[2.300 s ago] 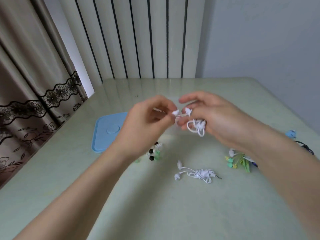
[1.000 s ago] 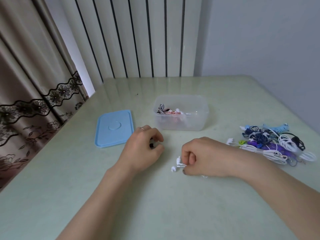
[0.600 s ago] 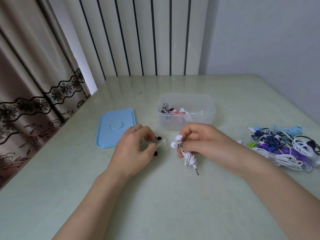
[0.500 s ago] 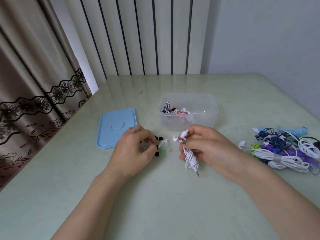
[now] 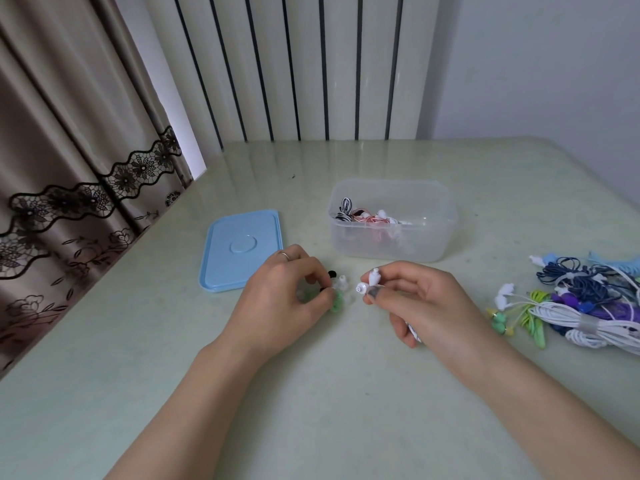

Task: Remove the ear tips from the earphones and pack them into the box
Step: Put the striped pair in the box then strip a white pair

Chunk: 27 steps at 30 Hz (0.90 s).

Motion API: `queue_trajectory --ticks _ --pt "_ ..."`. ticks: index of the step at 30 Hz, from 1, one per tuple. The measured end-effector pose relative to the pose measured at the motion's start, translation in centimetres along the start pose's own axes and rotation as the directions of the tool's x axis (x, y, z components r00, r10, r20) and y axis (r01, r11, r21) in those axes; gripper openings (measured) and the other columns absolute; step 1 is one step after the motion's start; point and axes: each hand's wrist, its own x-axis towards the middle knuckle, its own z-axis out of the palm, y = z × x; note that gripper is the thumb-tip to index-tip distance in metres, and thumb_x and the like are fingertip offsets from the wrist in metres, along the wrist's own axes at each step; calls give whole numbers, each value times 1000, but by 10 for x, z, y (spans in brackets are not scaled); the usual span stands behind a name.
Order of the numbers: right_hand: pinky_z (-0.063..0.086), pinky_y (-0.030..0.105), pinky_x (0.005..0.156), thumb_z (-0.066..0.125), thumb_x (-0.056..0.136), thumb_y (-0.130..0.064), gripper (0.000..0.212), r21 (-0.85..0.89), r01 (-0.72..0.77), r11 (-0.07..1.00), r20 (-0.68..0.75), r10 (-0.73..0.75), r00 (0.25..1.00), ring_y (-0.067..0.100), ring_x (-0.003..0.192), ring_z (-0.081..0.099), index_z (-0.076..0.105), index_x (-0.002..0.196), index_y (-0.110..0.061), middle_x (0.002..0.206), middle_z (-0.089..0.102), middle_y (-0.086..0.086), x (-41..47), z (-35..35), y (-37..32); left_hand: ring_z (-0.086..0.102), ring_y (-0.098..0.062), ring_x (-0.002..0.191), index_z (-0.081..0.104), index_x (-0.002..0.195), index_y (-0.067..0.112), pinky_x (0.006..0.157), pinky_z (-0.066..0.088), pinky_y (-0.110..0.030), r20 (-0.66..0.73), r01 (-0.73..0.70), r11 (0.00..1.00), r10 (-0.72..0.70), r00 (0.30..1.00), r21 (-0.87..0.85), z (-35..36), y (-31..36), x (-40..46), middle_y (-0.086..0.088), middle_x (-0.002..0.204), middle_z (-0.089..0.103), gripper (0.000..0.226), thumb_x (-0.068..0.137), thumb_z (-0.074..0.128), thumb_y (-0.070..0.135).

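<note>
My right hand (image 5: 420, 303) holds a coiled white earphone (image 5: 369, 282), its two white earbuds poking out above my thumb and forefinger; the cable is mostly hidden in my fist. My left hand (image 5: 287, 294) rests on the table with curled fingers over a small pile of loose ear tips (image 5: 337, 292), green, black and clear; whether it pinches one I cannot tell. The clear plastic box (image 5: 391, 244) stands just behind both hands and holds several wound earphones.
A blue lid (image 5: 242, 247) lies flat to the left of the box. A tangle of earphones (image 5: 588, 306) in white, navy, purple and green lies at the right edge. Curtains hang past the table's left edge.
My right hand picked a white earphone up off the table and raised it toward the ear tip pile. My left hand stayed at the pile. The camera tilted up slightly.
</note>
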Motion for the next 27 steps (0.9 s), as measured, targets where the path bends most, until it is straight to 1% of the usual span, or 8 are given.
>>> queue_trajectory --ticks 4,9,12,14,18,22,25,27 --pt "33 20 41 69 90 -12 8 2 28 1000 -30 -28 999 13 41 41 73 96 -15 76 64 -9 -2 0 0 50 3 81 70 83 28 65 33 -11 -6 -9 1000 9 1000 -3 2 2 0 14 88 56 8 85 72 21" --pt "33 18 41 68 90 -10 11 12 32 999 -67 -31 997 13 40 41 74 96 -17 80 62 -5 -2 0 -1 47 -6 72 69 84 26 65 36 -10 -23 26 990 -29 999 -138 -1 4 -1 12 88 57 12 91 68 16" --pt "35 17 42 64 92 -11 12 8 22 1000 -73 -22 997 12 41 43 74 96 -18 66 57 -11 -1 -1 0 43 -8 64 65 82 27 60 36 -15 -20 69 970 -76 997 -233 -3 5 -1 10 73 54 16 94 65 17" --pt "36 15 43 61 95 -13 12 -14 22 1000 -69 -23 997 9 42 44 73 95 -16 53 51 -15 0 -1 2 40 -8 59 65 82 26 57 35 -21 0 92 960 -96 995 -265 -3 4 -2 -2 65 53 15 95 64 19" --pt "37 17 44 60 96 -14 10 -28 48 998 -62 -49 997 10 42 43 70 94 -13 57 52 -10 0 -1 2 46 -20 61 64 86 25 57 38 -27 25 32 985 -28 999 -167 -2 4 -4 -5 62 56 12 95 64 18" --pt "38 22 44 59 97 -17 9 8 48 999 -45 -47 998 14 45 44 68 97 -18 77 66 5 0 1 -1 47 -17 61 59 90 24 60 42 -27 22 -95 995 96 995 -40 -2 4 -4 12 60 50 11 94 64 15" --pt "36 24 44 60 95 -12 10 44 44 998 -17 -43 999 15 47 43 68 98 -17 68 64 3 -1 1 -1 50 -15 65 61 93 25 62 46 -29 20 -171 985 171 985 -2 0 3 -3 16 70 53 13 94 64 12" --pt "36 22 44 61 94 -9 12 58 46 997 -13 -45 999 15 45 43 70 98 -16 73 64 7 -2 0 -1 51 -10 66 65 97 25 62 42 -21 12 -207 978 207 978 11 0 2 -3 17 80 56 15 94 65 11"
